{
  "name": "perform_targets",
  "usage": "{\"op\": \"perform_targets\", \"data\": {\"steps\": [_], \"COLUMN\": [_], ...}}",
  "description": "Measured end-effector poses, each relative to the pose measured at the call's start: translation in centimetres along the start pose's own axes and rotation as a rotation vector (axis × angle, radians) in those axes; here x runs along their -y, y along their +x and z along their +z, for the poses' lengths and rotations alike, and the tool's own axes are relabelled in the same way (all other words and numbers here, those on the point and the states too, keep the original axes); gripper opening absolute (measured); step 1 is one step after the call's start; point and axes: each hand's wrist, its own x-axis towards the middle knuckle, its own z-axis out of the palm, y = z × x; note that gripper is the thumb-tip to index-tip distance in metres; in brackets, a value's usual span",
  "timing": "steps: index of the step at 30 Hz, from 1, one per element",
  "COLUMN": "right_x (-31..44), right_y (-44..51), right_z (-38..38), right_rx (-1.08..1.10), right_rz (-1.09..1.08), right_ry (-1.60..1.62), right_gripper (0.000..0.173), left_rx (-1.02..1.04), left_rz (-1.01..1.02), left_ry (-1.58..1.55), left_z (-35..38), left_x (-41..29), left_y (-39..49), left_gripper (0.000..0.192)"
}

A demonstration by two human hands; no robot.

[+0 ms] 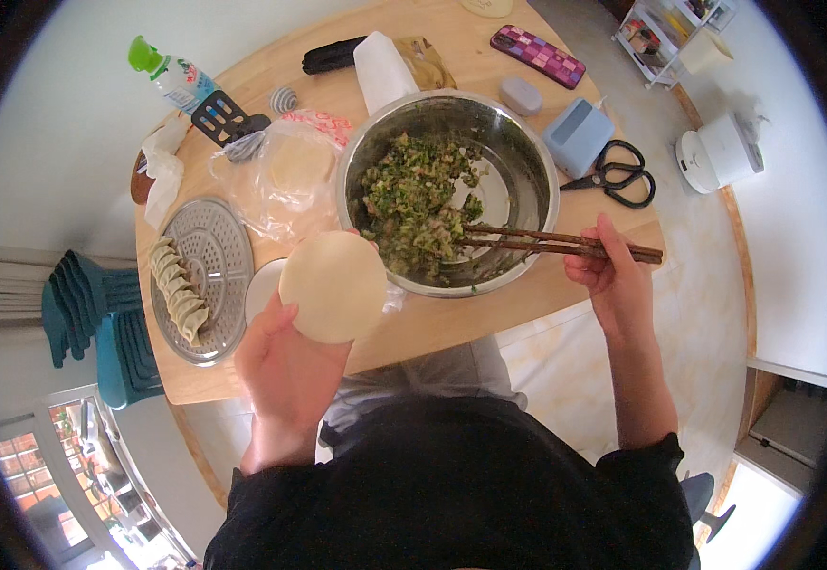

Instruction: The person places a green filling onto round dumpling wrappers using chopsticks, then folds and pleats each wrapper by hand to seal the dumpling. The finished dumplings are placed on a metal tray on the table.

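Observation:
A round dumpling wrapper [335, 286] lies across the fingers of my left hand [292, 370], the thumb pressing on its edge. My right hand [611, 278] grips a pair of dark wooden chopsticks [559, 246]. Their tips reach into the chopped green filling [420, 192] in a large steel mixing bowl [520, 167]. To the left, a row of several folded dumplings [177, 288] sits on a perforated metal steamer tray [217, 249]. More wrappers [303, 165] lie in a clear plastic bag [260, 203] between tray and bowl. Part of a white plate [260, 285] shows behind my left hand.
Right of the bowl lie black-handled scissors [613, 174], a blue box [577, 135], a small grey case [521, 96] and a checkered phone [538, 55]. A slotted black spatula [224, 121] and a green-capped bottle [178, 78] are at the back left. The wooden table [442, 328] has a rounded edge.

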Motion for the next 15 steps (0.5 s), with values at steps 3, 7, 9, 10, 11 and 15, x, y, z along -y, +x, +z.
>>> {"op": "perform_targets", "data": {"steps": [3,7,9,10,11,15], "right_x": [0.1,0.3,0.5,0.7,0.8,0.5], "right_y": [0.5,0.6,0.5,0.5,0.6,0.1], "right_z": [0.0,0.8,1.3,1.5,1.8,2.4], "right_rx": [-0.004,0.004,0.015,0.014,0.022,0.004], "right_rz": [-0.016,-0.1,-0.137,-0.158,-0.16,-0.271], "right_ry": [0.08,0.169,0.188,0.196,0.212,0.192], "right_gripper": [0.028,0.026,0.025,0.025,0.025,0.026], "left_rx": [0.01,0.006,0.005,0.025,0.028,0.005], "left_rz": [0.018,0.042,0.049,0.05,0.05,0.081], "left_ry": [-0.047,-0.15,-0.205,-0.223,-0.236,-0.252], "left_z": [0.7,1.4,1.7,1.8,1.9,2.3], "left_x": [0.5,1.6,2.1,2.3,2.5,2.9], "left_y": [1.1,2.8,3.6,4.0,4.4,5.3], "left_gripper": [0.063,0.056,0.053,0.052,0.051,0.049]}}
